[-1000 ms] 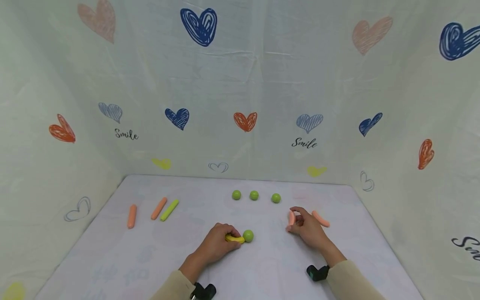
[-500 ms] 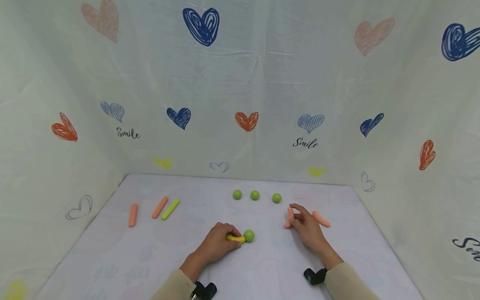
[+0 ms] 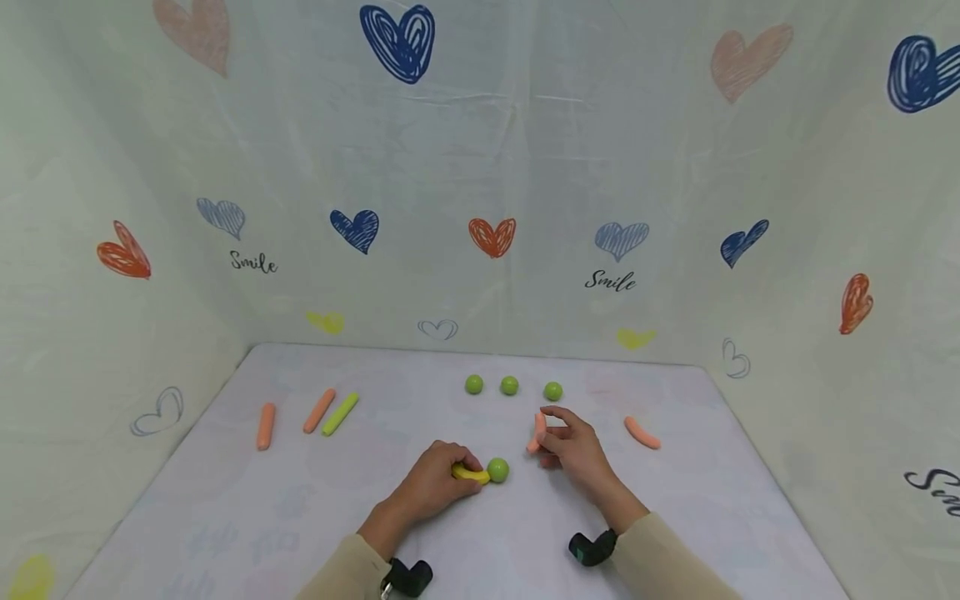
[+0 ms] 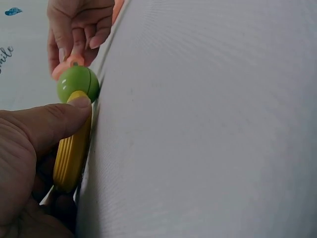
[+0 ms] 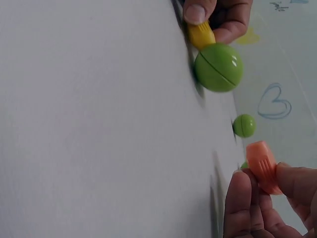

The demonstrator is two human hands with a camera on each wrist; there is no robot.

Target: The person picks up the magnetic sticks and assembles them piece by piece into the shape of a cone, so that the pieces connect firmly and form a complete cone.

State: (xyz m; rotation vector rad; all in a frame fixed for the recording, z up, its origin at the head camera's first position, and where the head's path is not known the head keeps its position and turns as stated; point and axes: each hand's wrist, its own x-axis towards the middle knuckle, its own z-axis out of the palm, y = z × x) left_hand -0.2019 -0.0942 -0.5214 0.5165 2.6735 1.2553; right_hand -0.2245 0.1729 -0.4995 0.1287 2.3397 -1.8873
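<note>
Yellow piece point(image 3: 472, 476) is pinched by left hand point(image 3: 433, 482), touching green ball point(image 3: 498, 470); orange piece point(image 3: 538, 429) by right hand point(image 3: 576, 454); likely joining, leftward alignment needed.

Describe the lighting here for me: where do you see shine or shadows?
Head view: soft, even light, pale streaks along creases in the wall sheet; left wrist view: dimmer, a glint on the green ball, shadow beside the yellow banana; right wrist view: white highlights on that ball, a dark shadow streak on the tabletop near the right hand.
</note>
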